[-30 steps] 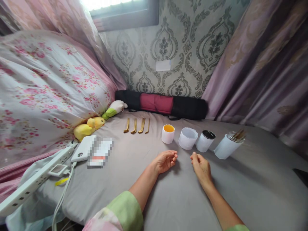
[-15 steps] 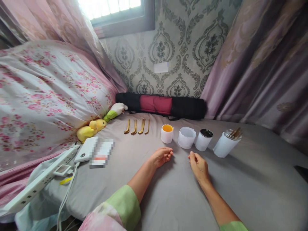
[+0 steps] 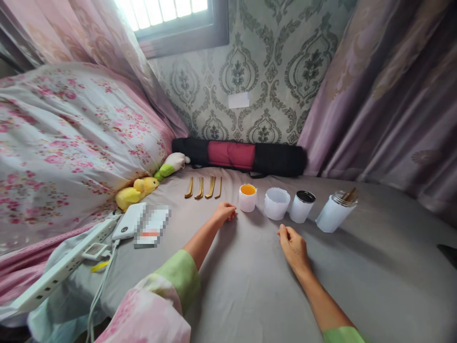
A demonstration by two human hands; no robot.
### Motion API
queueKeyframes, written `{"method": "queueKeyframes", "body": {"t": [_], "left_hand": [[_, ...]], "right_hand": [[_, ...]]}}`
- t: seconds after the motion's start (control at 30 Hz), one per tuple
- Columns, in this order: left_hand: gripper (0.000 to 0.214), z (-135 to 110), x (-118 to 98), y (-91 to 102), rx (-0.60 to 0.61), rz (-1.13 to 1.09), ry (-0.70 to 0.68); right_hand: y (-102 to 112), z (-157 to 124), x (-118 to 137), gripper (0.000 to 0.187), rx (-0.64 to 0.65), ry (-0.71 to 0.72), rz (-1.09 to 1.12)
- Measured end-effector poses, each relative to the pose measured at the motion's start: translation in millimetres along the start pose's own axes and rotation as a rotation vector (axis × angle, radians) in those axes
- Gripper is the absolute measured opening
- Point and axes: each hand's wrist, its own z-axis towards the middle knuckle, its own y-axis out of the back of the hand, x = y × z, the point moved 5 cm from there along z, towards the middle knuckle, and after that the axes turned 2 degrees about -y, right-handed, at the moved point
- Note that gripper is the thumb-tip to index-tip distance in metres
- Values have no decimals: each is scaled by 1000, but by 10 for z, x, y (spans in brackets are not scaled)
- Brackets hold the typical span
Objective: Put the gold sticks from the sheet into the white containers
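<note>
My left hand (image 3: 224, 212) rests on the grey bedsheet (image 3: 250, 276) with fingers curled and nothing in them, just left of a white cup with an orange inside (image 3: 247, 197). Several gold utensils (image 3: 203, 187) lie in a row beyond it. My right hand (image 3: 293, 247) lies on the sheet, fingers loosely curled and holding nothing, in front of an empty white cup (image 3: 276, 203) and a dark-lined cup (image 3: 302, 206). A white holder (image 3: 334, 211) with gold utensils sticking out stands at the right end of the row.
A floral duvet (image 3: 67, 138) is heaped at the left with a yellow plush toy (image 3: 135, 191) beside it. A power bank (image 3: 128, 221), a power strip (image 3: 57, 271) and cables lie at the left edge. A black and red roll (image 3: 239, 156) lies against the wall. Curtains hang at right.
My left hand has moved forward and to the left, toward the gold utensils and the orange-lined cup. My right hand has barely shifted.
</note>
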Motion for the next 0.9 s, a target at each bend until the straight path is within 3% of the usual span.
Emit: {"method": "queueKeyframes", "body": {"t": [0.23,0.47,0.63,0.9], "left_hand": [[15,279,-67,325,-149,351,-71],[19,325,-296,589,-242,637,-164],[19,411,-438,689,-255,770,-199],[23,614,-465,761,-237,893,-191]], "right_hand": [[-10,1,6,44,-8,41,-14],[-5,-4,17,47,-16,58,-41],[4,-14,38,45,-24,61,-60],[0,-15,49,47,-26,85,-40]]}}
